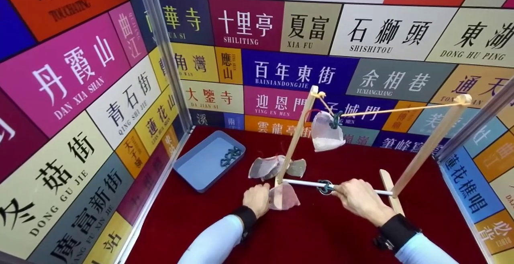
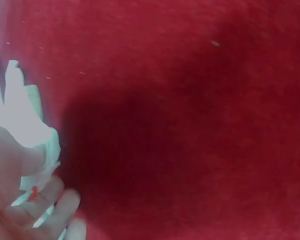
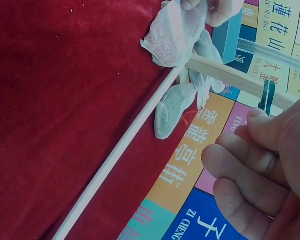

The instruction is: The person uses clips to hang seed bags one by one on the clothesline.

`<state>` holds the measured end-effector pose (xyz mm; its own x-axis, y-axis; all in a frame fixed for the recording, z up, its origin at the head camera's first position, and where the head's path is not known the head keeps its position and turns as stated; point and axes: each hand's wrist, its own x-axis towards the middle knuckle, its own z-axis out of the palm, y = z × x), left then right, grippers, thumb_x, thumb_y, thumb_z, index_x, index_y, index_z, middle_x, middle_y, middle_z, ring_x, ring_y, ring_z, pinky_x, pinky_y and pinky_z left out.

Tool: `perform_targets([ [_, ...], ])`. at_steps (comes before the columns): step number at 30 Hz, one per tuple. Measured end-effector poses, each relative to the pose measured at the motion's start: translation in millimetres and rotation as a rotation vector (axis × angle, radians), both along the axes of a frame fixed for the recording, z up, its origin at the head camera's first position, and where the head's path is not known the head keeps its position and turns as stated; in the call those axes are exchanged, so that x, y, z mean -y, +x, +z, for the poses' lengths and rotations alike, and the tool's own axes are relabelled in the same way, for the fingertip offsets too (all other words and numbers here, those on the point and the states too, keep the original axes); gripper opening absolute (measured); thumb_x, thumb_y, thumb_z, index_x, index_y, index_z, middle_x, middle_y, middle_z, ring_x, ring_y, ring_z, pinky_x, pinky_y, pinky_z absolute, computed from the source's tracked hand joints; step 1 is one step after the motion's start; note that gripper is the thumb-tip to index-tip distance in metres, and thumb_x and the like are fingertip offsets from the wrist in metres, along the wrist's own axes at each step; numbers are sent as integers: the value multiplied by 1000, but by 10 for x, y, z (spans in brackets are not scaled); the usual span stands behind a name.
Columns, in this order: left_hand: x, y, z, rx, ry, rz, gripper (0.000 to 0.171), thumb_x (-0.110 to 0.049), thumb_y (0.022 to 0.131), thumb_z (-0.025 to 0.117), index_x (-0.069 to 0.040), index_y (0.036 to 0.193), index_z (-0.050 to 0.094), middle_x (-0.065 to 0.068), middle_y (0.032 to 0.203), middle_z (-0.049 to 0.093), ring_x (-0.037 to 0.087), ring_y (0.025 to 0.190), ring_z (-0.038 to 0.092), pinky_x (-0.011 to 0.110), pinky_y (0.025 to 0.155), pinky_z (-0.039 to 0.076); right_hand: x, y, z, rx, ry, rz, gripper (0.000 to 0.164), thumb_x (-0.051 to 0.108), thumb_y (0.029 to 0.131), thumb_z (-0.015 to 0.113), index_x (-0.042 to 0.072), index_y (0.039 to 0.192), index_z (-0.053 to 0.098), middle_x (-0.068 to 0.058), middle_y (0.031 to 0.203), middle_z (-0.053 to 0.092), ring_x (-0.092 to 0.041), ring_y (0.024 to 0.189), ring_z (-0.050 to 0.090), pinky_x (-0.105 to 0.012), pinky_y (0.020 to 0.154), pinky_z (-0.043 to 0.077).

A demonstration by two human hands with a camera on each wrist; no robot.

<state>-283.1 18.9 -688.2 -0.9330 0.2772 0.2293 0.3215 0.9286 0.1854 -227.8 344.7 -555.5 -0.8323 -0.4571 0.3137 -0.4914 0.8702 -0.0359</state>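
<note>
My left hand (image 1: 257, 200) grips the edge of a pale mesh pouch (image 1: 287, 198) beside the left foot of a wooden frame. In the left wrist view, thumb and fingers close around the whitish pouch (image 2: 26, 120); a bit of red shows near the fingers. Close to the frame's white crossbar (image 1: 303, 183), my right hand (image 1: 361, 200) pinches a dark green clip (image 1: 324, 187). The right wrist view has this clip (image 3: 267, 95) at the thumb and forefinger tips. Another mesh pouch (image 1: 328, 135) hangs by a green clip from the string above.
A blue tray (image 1: 192, 177) with several green clips (image 1: 231, 156) stands at the left. More mesh pouches (image 1: 265, 167) lie behind the left post (image 1: 297, 135). A yellow string (image 1: 401, 109) runs to the right post (image 1: 429, 147). Printed panels (image 1: 297, 71) border the red cloth (image 1: 321, 236).
</note>
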Motion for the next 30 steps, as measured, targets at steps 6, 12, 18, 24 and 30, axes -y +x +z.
perform_targets([
  [6, -31, 22, 246, -133, 24, -100, 6, -17, 100, 77, -14, 100, 72, 9, 84, 80, 34, 73, 80, 47, 57, 64, -14, -38, 36, 26, -21, -26, 27, 18, 98, 86, 20, 79, 67, 7, 64, 59, -18, 56, 61, -36, 49, 48],
  [12, -248, 5, 692, -207, -67, -264, 5, -14, 94, 80, -19, 95, 77, 0, 89, 82, 26, 76, 82, 41, 60, 66, -134, -48, 149, -20, -31, -112, 38, 18, 106, 76, 22, 73, 58, 6, 63, 55, -24, 58, 64, -56, 70, 55],
  [18, -525, 78, 1155, -403, -134, -399, 10, -34, 96, 83, -25, 95, 80, -7, 90, 80, 17, 73, 79, 35, 57, 65, -309, -118, 364, -141, -49, -77, 40, 15, 105, 77, 18, 69, 58, 4, 60, 49, -20, 48, 53, -42, 46, 49],
  [24, -774, 173, 1668, -551, -198, -507, 21, -47, 105, 73, -29, 96, 82, -10, 89, 79, 11, 76, 75, 28, 63, 62, -483, -195, 844, -172, 51, -71, 9, 11, 103, 76, 5, 96, 77, -7, 72, 69, -20, 49, 53, -41, 43, 52],
  [30, -1060, 190, 2194, -711, -230, -526, 20, -47, 107, 68, -34, 102, 82, -12, 96, 79, 11, 84, 74, 26, 73, 61, -585, -234, 1334, -334, 119, -43, 7, 6, 99, 74, 1, 104, 75, -15, 72, 69, -27, 45, 53, -48, 40, 52],
])
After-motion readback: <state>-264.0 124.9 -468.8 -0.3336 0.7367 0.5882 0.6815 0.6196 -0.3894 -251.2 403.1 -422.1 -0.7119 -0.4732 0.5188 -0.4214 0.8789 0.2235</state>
